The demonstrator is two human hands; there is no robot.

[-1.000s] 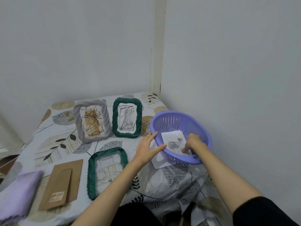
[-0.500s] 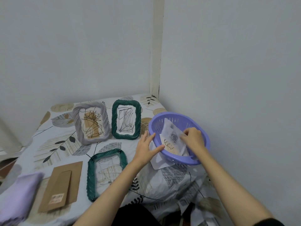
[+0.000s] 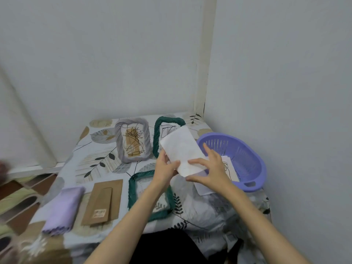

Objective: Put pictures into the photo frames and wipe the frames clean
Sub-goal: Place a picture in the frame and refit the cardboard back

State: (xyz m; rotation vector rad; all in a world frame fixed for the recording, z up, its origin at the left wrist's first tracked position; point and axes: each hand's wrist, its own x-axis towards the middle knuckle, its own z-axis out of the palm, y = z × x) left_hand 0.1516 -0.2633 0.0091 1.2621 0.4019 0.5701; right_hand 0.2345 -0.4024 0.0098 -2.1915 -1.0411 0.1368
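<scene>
Picture (image 3: 181, 151) — lower end between left hand (image 3: 165, 168), right hand (image 3: 211, 168).

Far green frame (image 3: 159, 130) partly hidden
</scene>
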